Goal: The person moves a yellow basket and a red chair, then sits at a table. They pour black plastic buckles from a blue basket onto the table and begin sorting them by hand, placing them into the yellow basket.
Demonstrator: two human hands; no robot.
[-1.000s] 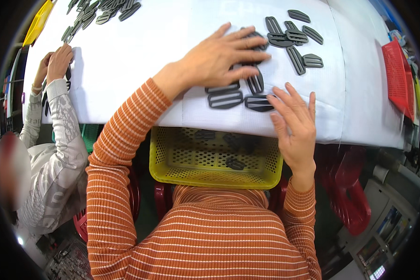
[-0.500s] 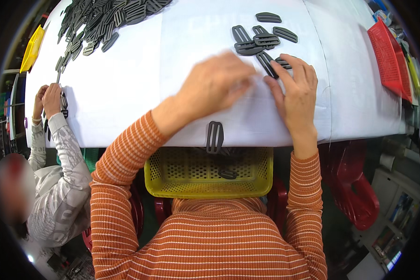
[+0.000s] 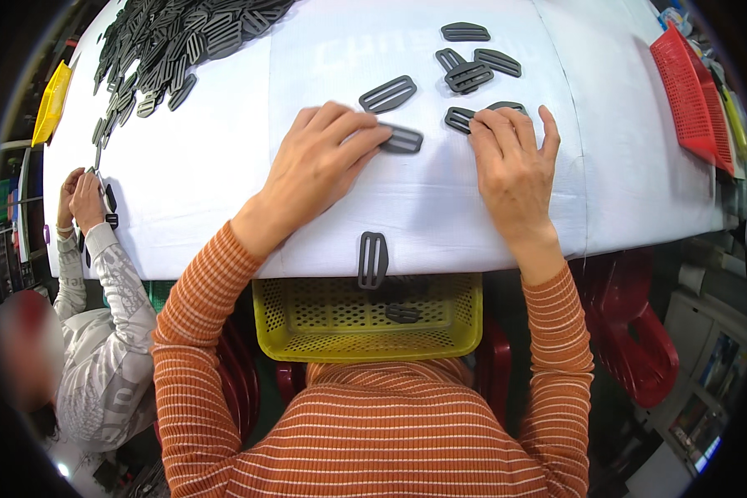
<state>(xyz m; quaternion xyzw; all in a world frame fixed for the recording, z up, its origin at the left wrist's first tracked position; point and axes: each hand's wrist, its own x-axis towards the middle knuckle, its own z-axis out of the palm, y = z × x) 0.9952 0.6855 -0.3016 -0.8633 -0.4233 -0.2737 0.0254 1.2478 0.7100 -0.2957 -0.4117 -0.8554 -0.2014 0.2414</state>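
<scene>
A white table (image 3: 224, 183) fills the upper part of the view. At its far left lies a big heap of dark grey plastic buckles (image 3: 183, 41), next to a yellow tray (image 3: 51, 100) at the table's left edge. A red basket (image 3: 690, 95) stands at the right edge. A yellow basket (image 3: 307, 319) with holes sits under the near edge of the table, in front of the person, and one buckle lies inside it (image 3: 402, 314).

Compared with half a second ago, the left hand was blurred and lower on the table; now it has gone further up, to the loose buckles. The buckle at the table edge (image 3: 373, 260) was at the edge before also, and it now hangs over the yellow basket.

The left hand (image 3: 319, 162) lies flat, palm down, with fingers stretched, and its fingertips press on one flat buckle (image 3: 400, 139); the hand is not closed around it. The right hand (image 3: 515, 170) is also flat and open, fingers a little spread, with the fingertips resting on two buckles (image 3: 473, 119); it grips nothing. More single buckles (image 3: 470, 75) lie just beyond both hands. Both forearms, in orange striped sleeves, reach up from the lower edge.

At the far left another person's hands (image 3: 81, 195) hold a small dark piece.
</scene>
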